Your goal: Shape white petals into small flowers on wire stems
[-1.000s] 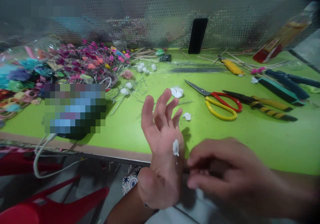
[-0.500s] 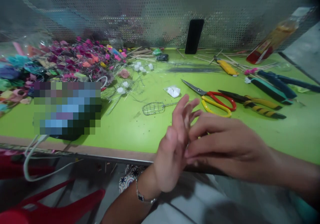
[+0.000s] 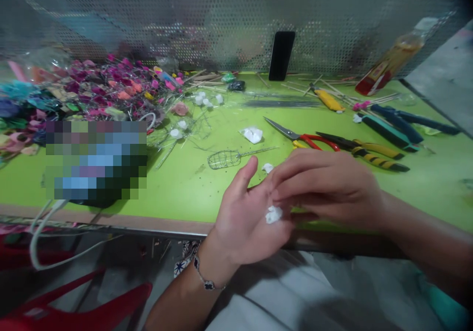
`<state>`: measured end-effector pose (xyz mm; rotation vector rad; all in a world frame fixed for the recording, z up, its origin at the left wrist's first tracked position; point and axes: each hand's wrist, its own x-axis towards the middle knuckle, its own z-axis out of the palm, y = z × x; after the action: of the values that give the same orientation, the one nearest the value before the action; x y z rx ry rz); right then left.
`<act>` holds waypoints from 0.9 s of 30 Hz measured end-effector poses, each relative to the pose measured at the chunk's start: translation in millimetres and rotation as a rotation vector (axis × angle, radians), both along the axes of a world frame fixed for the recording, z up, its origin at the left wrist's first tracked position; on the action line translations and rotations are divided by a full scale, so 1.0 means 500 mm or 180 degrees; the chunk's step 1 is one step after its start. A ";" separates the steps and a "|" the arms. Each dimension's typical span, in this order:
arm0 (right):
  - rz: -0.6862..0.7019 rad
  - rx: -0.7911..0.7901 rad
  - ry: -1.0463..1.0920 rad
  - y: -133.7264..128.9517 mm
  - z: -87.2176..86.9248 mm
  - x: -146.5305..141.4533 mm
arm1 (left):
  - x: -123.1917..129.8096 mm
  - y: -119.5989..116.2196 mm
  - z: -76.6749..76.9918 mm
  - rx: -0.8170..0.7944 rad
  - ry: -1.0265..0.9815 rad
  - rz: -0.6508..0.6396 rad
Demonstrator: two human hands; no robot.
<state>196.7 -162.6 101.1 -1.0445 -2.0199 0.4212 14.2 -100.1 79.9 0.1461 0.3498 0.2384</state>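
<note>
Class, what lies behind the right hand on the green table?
Scissors stick out beyond the right hand; their handle ends are covered and cannot be seen.

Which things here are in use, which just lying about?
In use: white fluffy wad on the palm of the left hand, right hand just above it.

Lying about: wire cage on a stem, red-and-yellow-handled scissors, yellow-and-black pliers, upright black phone.

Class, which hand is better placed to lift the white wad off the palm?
The right hand, probably: its fingertips hover just above the white wad, which lies on the open left hand, so that hand is busy bearing it.
</note>
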 end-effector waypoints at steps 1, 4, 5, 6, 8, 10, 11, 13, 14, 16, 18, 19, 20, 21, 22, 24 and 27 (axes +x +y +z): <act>-0.0048 -0.0025 0.0109 0.000 -0.001 0.001 | 0.002 0.000 -0.001 -0.0029 -0.0071 -0.0020; -0.0221 -0.0034 0.0298 -0.001 -0.003 -0.003 | 0.007 0.003 -0.007 -0.0093 -0.0174 -0.0014; -0.0264 -0.0024 0.0278 -0.002 -0.003 -0.006 | 0.008 0.004 -0.008 -0.0070 -0.0173 0.0065; -0.0287 0.0003 0.0237 -0.003 -0.003 -0.008 | 0.010 0.005 -0.009 -0.0047 -0.0170 0.0135; -0.0288 0.0113 0.0134 -0.005 -0.002 -0.013 | 0.012 0.005 -0.009 -0.0014 -0.0188 0.0241; -0.0303 0.0268 0.0014 -0.007 -0.002 -0.016 | 0.013 0.004 -0.007 0.0011 -0.0239 0.0285; -0.0319 0.0350 -0.0043 -0.008 -0.003 -0.018 | 0.014 0.003 -0.006 0.0024 -0.0265 0.0291; -0.0360 0.0514 -0.0121 -0.008 -0.007 -0.022 | 0.014 0.001 -0.004 0.0067 -0.0309 0.0308; -0.0391 0.0567 -0.0142 -0.008 -0.011 -0.024 | 0.014 0.001 -0.003 0.0094 -0.0319 0.0326; -0.0470 0.0594 -0.0181 -0.006 -0.020 -0.027 | 0.013 -0.001 -0.001 0.0140 -0.0326 0.0420; -0.0558 0.0551 -0.0230 -0.004 -0.028 -0.030 | 0.012 -0.002 0.001 0.0140 -0.0341 0.0599; -0.0590 0.0555 -0.0253 -0.003 -0.031 -0.031 | 0.012 -0.003 0.002 0.0119 -0.0357 0.0683; -0.0616 0.0587 -0.0270 -0.002 -0.033 -0.031 | 0.012 -0.003 0.002 0.0094 -0.0374 0.0747; -0.0642 0.0634 -0.0275 -0.002 -0.035 -0.032 | 0.012 -0.003 0.002 0.0073 -0.0389 0.0781; -0.0663 0.0689 -0.0272 -0.001 -0.035 -0.032 | 0.012 -0.002 0.002 0.0060 -0.0402 0.0792; -0.0687 0.0769 -0.0260 0.000 -0.036 -0.031 | 0.013 -0.002 0.002 0.0058 -0.0442 0.0769; -0.0709 0.0765 -0.0235 0.002 -0.035 -0.029 | 0.014 -0.001 0.002 0.0031 -0.0431 0.0751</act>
<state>182.1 -161.7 83.8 -1.1301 -1.9342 0.0221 21.3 -100.8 81.0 0.0974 0.2306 0.4809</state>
